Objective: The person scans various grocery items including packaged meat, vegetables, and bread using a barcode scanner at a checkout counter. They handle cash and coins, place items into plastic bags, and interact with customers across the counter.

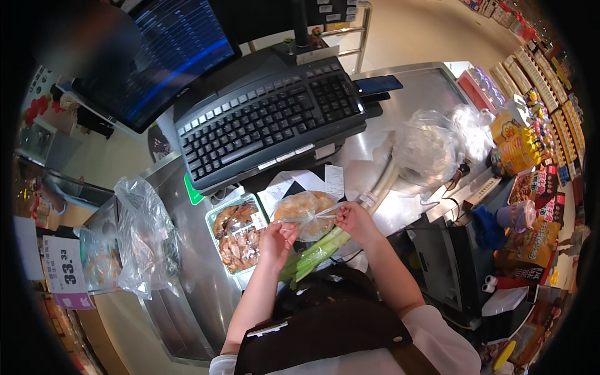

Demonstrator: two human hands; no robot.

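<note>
A clear plastic bag of round flatbreads or buns (300,208) lies in front of me, its gathered neck drawn out between both hands. My left hand (280,239) pinches one side of the bag's twisted plastic. On the other side, my right hand (352,220) grips the plastic with its fingertips. A wrapped green tray of brown cooked meat (239,241) with a label lies left of the bag, close to my left hand. Long green onions (323,248), banded with a labelled tape, run diagonally beneath my right hand and partly behind the bag.
A black keyboard (276,112) stands beyond the bag, with a monitor (178,51) behind it. Clear bags with goods (145,234) lie at the left. More plastic bags (426,145) sit at the right, near a black device (440,267) and sweets (515,145). Paper slips (333,181) lie near the keyboard.
</note>
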